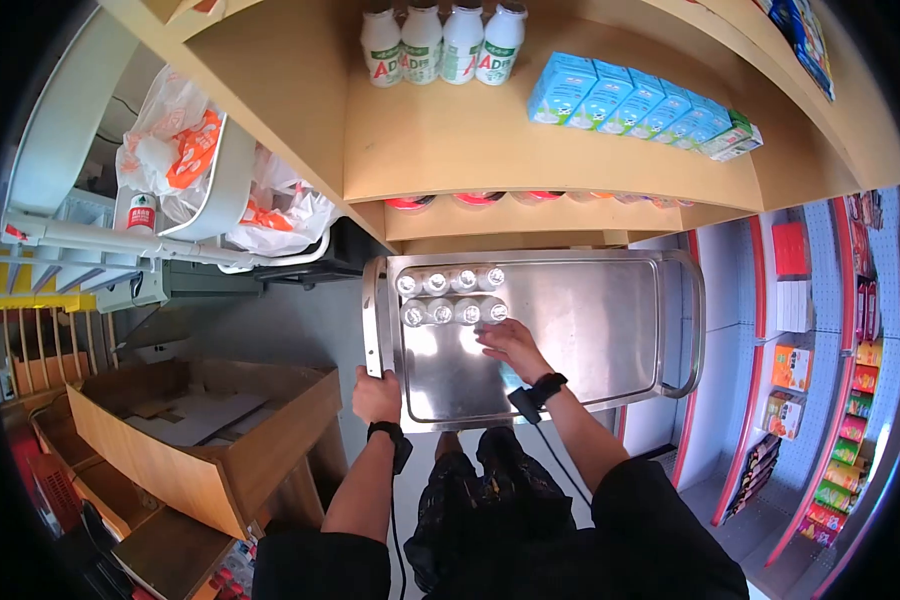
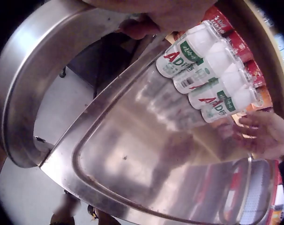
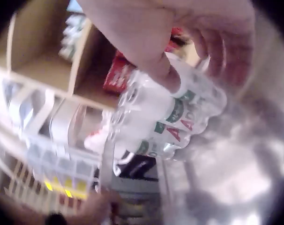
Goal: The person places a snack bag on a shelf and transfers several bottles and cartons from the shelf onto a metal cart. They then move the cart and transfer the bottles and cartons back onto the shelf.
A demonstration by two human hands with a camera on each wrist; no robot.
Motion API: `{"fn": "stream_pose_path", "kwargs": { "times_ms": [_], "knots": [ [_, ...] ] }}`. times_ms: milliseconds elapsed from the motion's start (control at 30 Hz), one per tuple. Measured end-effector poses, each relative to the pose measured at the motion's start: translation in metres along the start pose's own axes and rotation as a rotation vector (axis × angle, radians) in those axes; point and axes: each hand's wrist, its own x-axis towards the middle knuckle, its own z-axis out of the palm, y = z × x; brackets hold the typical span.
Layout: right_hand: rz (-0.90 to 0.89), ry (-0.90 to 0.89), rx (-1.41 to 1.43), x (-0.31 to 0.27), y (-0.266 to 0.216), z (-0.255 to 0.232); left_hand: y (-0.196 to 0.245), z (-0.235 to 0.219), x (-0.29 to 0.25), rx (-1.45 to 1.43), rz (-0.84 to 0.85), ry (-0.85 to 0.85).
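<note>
Two rows of white bottles with green and red labels [image 1: 454, 311] [image 2: 211, 70] [image 3: 170, 117] stand on a steel cart tray [image 1: 590, 340] [image 2: 128, 159], near its left end. My left hand [image 1: 377, 397] [image 2: 179, 14] grips the cart's left handle [image 1: 372, 320] [image 2: 20, 89]. Beside the right end of the near row, my right hand [image 1: 513, 348] [image 2: 266, 135] [image 3: 179, 33] is held with fingers apart and loosely bent, curled round nothing. Whether a fingertip touches the end bottle cannot be told. The right wrist view is blurred.
Behind the cart, a wooden shelf [image 1: 530, 175] holds more bottles [image 1: 442, 45] and blue cartons [image 1: 625, 100]. A white basket [image 1: 220, 190] with plastic bags is at the left. Below it stands a wooden bin [image 1: 160, 450]. Stocked racks [image 1: 820, 350] line the right.
</note>
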Motion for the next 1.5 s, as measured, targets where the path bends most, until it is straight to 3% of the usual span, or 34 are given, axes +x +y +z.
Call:
{"fn": "stream_pose_path", "kwargs": {
  "times_ms": [267,333,367,400,433,533,600,667,733,800,833,900,1033,1133,1200,1300,1400,1500],
  "knots": [
    [-0.128,0.112,-0.240,0.022,0.012,-0.008,-0.003,0.003,0.000,-0.010,0.028,0.033],
    [-0.268,-0.042,-1.076,0.026,0.001,-0.024,0.000,0.001,-0.001,0.031,-0.011,0.008],
    [-0.229,-0.027,-1.141,0.017,-0.007,-0.028,0.001,-0.002,-0.002,0.021,-0.014,-0.007],
    [-0.125,0.101,-1.358,-0.026,-0.061,0.010,0.001,-0.003,-0.003,0.022,-0.013,0.000],
    [-0.119,0.115,-1.419,-0.023,-0.066,0.003,0.000,-0.004,-0.003,0.003,-0.009,-0.004],
    [-0.503,-0.174,-1.201,-0.077,-0.171,0.061,-0.003,-0.002,-0.001,-0.040,0.008,-0.007],
    [-0.922,-0.068,-1.181,-0.100,-0.232,0.111,-0.007,0.001,0.000,-0.056,0.028,-0.005],
    [-1.479,-0.007,-1.364,-0.085,-0.290,0.144,-0.010,0.004,0.001,-0.063,0.077,0.040],
    [-1.616,0.048,-1.453,-0.068,-0.340,0.180,-0.006,-0.001,-0.001,-0.055,0.051,0.036],
    [-1.458,0.180,-1.618,-0.027,-0.368,0.201,-0.005,-0.008,-0.002,-0.027,0.051,-0.013],
    [-1.467,0.189,-1.628,-0.010,-0.377,0.209,-0.001,-0.013,-0.003,-0.073,0.012,-0.042],
    [-1.021,0.220,-1.745,0.018,-0.386,0.222,0.004,-0.018,-0.007,-0.084,-0.004,-0.060],
    [-1.005,0.161,-1.642,0.045,-0.385,0.240,-0.007,-0.002,0.001,-0.080,-0.030,-0.061],
    [-1.015,0.164,-1.879,0.042,-0.389,0.240,-0.009,0.001,0.000,-0.068,-0.019,-0.022],
    [-1.123,0.114,-1.898,0.051,-0.389,0.238,-0.008,-0.003,0.000,-0.059,-0.020,-0.052],
    [-0.974,0.072,-1.924,0.025,-0.385,0.249,-0.008,-0.001,0.000,-0.066,0.007,-0.033],
    [-0.971,0.184,-1.912,-0.008,-0.362,0.258,-0.011,0.000,0.001,-0.085,0.017,-0.040],
    [-1.037,0.129,-1.919,-0.045,-0.346,0.261,-0.017,0.013,0.003,-0.104,0.051,0.015]
  ]
}}
